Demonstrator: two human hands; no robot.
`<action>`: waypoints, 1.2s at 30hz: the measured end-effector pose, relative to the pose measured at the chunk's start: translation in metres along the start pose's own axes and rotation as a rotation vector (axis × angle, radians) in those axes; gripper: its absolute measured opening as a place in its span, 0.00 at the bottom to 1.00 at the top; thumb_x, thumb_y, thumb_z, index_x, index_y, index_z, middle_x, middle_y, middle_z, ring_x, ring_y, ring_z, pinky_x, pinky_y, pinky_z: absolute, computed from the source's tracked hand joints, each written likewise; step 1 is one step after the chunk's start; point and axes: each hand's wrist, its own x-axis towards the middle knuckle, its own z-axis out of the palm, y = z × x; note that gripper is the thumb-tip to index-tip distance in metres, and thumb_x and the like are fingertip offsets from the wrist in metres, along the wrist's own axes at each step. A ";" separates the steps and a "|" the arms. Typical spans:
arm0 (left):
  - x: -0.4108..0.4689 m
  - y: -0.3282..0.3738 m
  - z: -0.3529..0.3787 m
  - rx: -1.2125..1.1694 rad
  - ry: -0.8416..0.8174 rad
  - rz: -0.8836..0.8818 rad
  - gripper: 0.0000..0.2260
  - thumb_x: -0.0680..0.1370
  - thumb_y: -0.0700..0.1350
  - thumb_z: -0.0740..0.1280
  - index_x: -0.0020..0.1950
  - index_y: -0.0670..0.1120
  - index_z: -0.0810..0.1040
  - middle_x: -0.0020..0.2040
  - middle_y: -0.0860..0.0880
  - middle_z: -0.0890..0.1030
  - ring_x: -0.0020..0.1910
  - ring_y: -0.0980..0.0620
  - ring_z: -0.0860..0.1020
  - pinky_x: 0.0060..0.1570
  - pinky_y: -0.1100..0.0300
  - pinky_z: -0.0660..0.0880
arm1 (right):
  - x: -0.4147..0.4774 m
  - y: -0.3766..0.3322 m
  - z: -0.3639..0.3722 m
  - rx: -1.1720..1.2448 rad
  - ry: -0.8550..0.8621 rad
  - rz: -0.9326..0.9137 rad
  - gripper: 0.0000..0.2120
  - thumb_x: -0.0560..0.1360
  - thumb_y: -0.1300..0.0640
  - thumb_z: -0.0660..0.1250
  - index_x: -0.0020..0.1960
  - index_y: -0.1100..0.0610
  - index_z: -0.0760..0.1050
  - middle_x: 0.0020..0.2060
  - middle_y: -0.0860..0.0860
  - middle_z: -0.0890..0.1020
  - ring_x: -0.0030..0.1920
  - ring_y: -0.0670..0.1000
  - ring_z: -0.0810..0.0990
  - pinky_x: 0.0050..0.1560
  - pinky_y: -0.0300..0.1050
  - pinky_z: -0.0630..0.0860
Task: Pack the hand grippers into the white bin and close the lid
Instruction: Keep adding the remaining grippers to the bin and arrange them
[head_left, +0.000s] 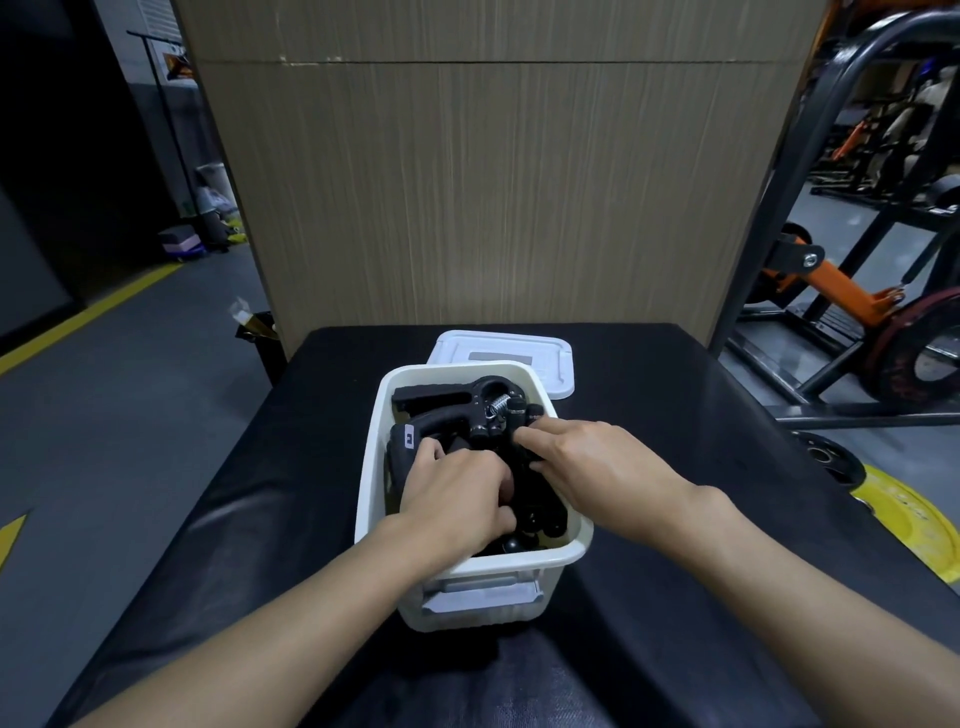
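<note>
Wrestling the hand grippers (467, 402) down into the white bin (582, 538), both hands in at once. Sinking the left hand (457, 493) into the bin's left half, fingers curled tight round a black foam handle, probably to swing it flat and keep it from poking over the rim. Reaching the right hand (597, 460) in over the bin's right wall, fingertips and thumb narrowed to what looks like a pinch on a gripper body just below the shiny spring, seemingly to pin that one in place during the shuffling.

Can't tell how many grippers in there, just a black tangle filling the bin nearly to the rim, one handle and its spring riding high at the bin's far end.

Keeping the white lid (504, 351) parked flat just behind the bin, right up against its far wall or nearly so. Close enough to grab, clear of the opening.

Keeping the bin square on the black padded bench (701, 441), label end toward the body, handy for a two-handed reach.

Guessing packing nearly done. Need that high handle pushed below the rim first, otherwise no chance of seating the lid. Worth watching for springy handles popping back up.
</note>
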 end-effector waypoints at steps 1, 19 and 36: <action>0.000 -0.001 0.000 -0.006 -0.022 0.007 0.04 0.72 0.51 0.69 0.42 0.52 0.80 0.36 0.54 0.81 0.41 0.54 0.77 0.57 0.52 0.61 | 0.000 0.000 0.000 -0.006 0.003 0.003 0.05 0.81 0.54 0.58 0.55 0.52 0.71 0.49 0.46 0.76 0.44 0.53 0.78 0.36 0.49 0.73; 0.009 0.017 -0.012 0.055 -0.164 -0.034 0.11 0.72 0.45 0.71 0.38 0.50 0.68 0.35 0.53 0.74 0.44 0.47 0.75 0.55 0.46 0.63 | 0.001 -0.001 -0.003 0.007 0.029 -0.001 0.10 0.80 0.53 0.59 0.60 0.50 0.73 0.53 0.45 0.77 0.49 0.52 0.79 0.46 0.48 0.75; 0.010 0.018 -0.010 0.063 -0.205 -0.024 0.10 0.73 0.44 0.69 0.37 0.48 0.68 0.35 0.51 0.75 0.46 0.45 0.77 0.70 0.33 0.53 | 0.000 0.005 0.008 -0.034 0.083 -0.006 0.10 0.81 0.51 0.59 0.60 0.49 0.73 0.51 0.44 0.78 0.46 0.50 0.79 0.43 0.46 0.73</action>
